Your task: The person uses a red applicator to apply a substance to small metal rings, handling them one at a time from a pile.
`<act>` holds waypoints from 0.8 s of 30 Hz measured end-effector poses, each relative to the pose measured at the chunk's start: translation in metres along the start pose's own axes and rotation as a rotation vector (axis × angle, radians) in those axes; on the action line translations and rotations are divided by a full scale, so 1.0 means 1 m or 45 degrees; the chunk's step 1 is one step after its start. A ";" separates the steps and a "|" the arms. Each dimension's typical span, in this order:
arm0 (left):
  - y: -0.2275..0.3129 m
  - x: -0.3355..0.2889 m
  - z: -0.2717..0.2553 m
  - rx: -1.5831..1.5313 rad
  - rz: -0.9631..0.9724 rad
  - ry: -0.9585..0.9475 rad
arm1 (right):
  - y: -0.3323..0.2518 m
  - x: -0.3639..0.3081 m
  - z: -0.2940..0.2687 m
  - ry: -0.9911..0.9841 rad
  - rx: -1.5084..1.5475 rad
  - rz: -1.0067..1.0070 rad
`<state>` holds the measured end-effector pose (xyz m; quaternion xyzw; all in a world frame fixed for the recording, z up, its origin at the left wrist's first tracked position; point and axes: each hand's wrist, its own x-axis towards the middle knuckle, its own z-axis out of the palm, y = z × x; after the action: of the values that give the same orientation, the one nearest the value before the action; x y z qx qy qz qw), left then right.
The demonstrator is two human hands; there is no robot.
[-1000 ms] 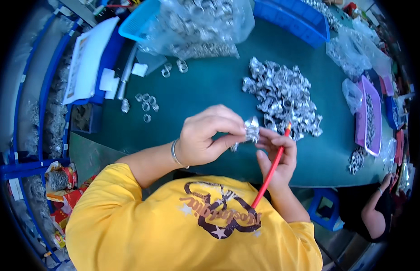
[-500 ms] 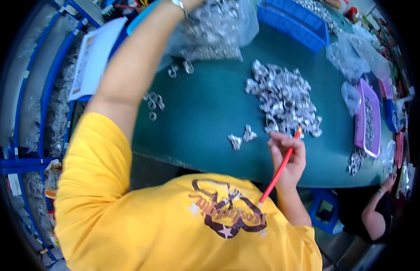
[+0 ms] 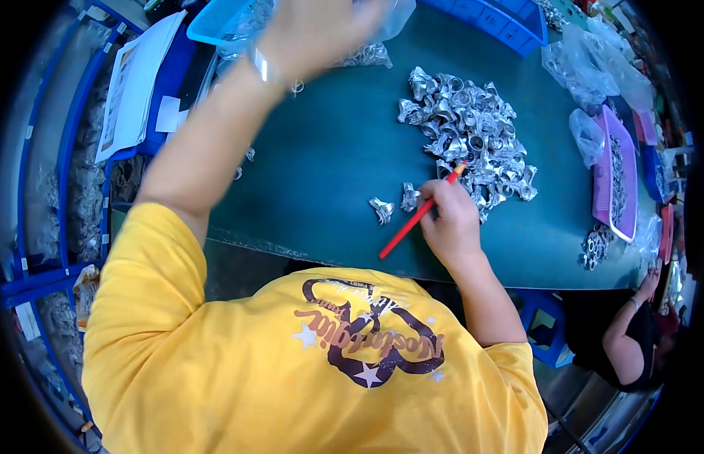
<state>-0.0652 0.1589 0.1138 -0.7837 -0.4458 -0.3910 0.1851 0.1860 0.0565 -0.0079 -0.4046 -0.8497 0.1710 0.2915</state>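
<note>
My right hand (image 3: 454,223) is closed around a red pencil (image 3: 407,234), slanted with its pale tip at the near edge of a pile of chunky silver rings (image 3: 477,140). Just left of that hand stands one loose ring (image 3: 410,197), and another ring (image 3: 381,211) lies farther left. At the top, my left hand (image 3: 314,34) is above a clear plastic bag of metal rings (image 3: 371,55), partly covering it. Its fingers point right and are smeared by motion, so whether they hold anything is unclear.
A turquoise basket (image 3: 208,29) and a blue bin (image 3: 507,29) are at the far side of the green table (image 3: 321,174). At right are plastic bags (image 3: 582,72), a purple basket (image 3: 629,223) and a small ring heap (image 3: 596,246). A co-worker's arm (image 3: 628,348) is at lower right.
My left hand, mostly beyond the top edge before, now shows more fully in view. My right hand has shifted slightly left with the pencil, which lies at a flatter slant. The whole view has shifted.
</note>
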 end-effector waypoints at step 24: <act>0.125 -0.143 -0.004 -1.569 -1.157 -0.646 | -0.032 -0.016 -0.031 0.339 0.738 -0.162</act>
<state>-0.0045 0.0105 0.0128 -0.5520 -0.4536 -0.4138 -0.5642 0.1948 0.0261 0.0269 -0.2696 -0.7437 0.3328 0.5134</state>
